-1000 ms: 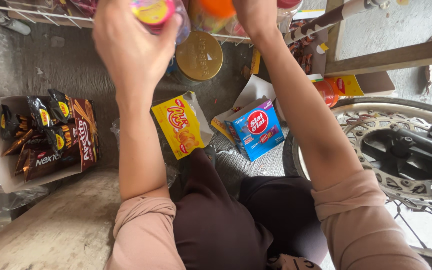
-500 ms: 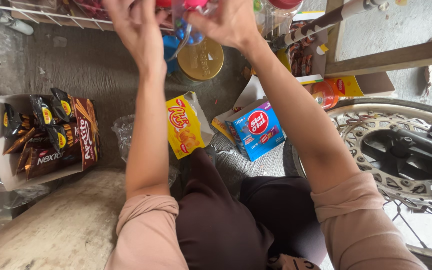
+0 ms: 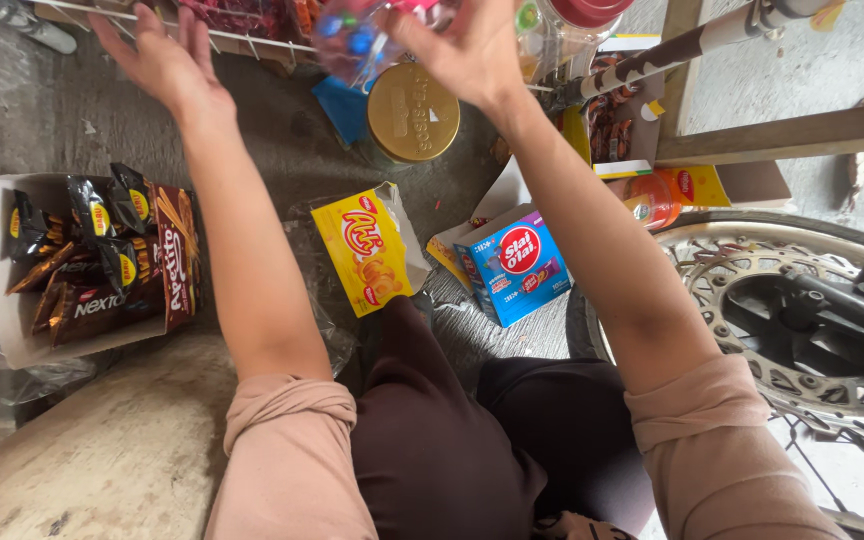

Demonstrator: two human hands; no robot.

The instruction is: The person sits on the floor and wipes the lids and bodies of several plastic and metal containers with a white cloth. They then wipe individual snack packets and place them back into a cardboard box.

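Observation:
My left hand (image 3: 157,62) is raised with its fingers spread and holds nothing; it hovers just below a wire rack (image 3: 252,42) at the top left. Near the top middle, my right hand (image 3: 464,48) is splayed, its thumb against a blurred clear plastic jar of coloured sweets (image 3: 357,42). The fingers are not wrapped around the jar. Below that jar stands another jar with a round gold lid (image 3: 412,112). My knees, in dark trousers, fill the bottom middle.
A yellow snack box (image 3: 367,250) and a blue snack box (image 3: 512,265) lie on the ground between my arms. A white carton of dark snack packets (image 3: 82,262) sits at the left. A motorcycle wheel (image 3: 802,320) and wooden beams (image 3: 782,135) close off the right.
Both hands were together on the sweets jar at the top. My left hand has swung away to the left and opened; my right hand has loosened to a splayed touch.

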